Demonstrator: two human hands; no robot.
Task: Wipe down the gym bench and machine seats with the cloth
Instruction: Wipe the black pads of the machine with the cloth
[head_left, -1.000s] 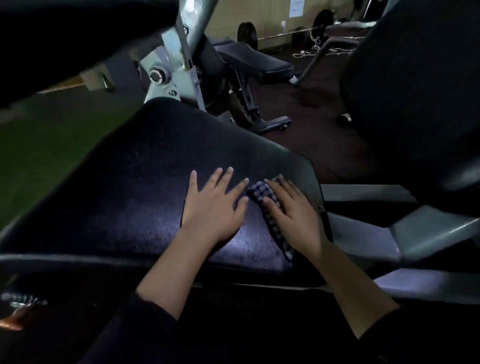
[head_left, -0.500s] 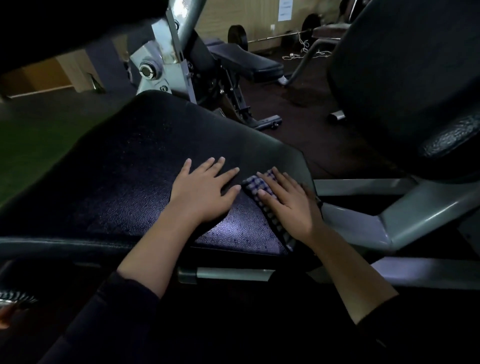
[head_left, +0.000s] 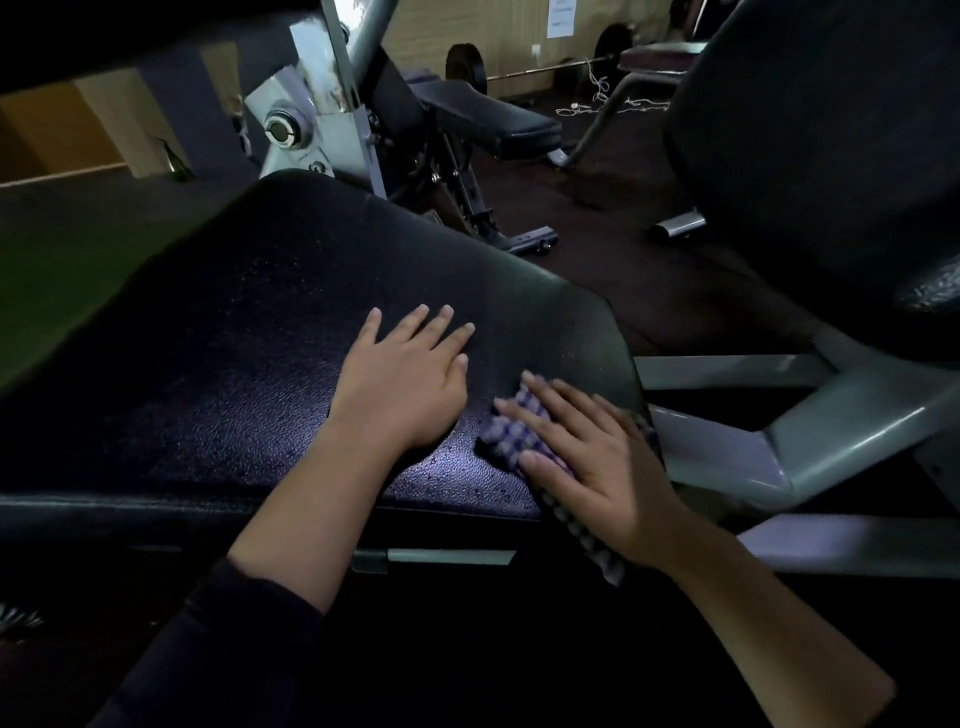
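**Cloth's been dragged back toward me, still stuck on the near right corner**

So over the last second my right hand (head_left: 587, 457) has pulled the checked cloth (head_left: 511, 434) back along the seat pad (head_left: 234, 364), toward the near edge. It was sitting a bit further up the pad before. Fingers are flat and spread on top of it, pressing down, not bunched round it. The tail of the cloth hangs off the pad's front edge under my wrist.

My left hand (head_left: 402, 382) is flat on the pad just beside the cloth, fingers straight and apart, holding nothing. It's barely shifted, just bracing.

What that means, I reckon: this is only one short stroke on the right corner. The whole left stretch of this pad looks unwiped, and the other bench (head_left: 488, 117) and the big dark seat (head_left: 810, 145) on my right haven't been touched yet. Early days.
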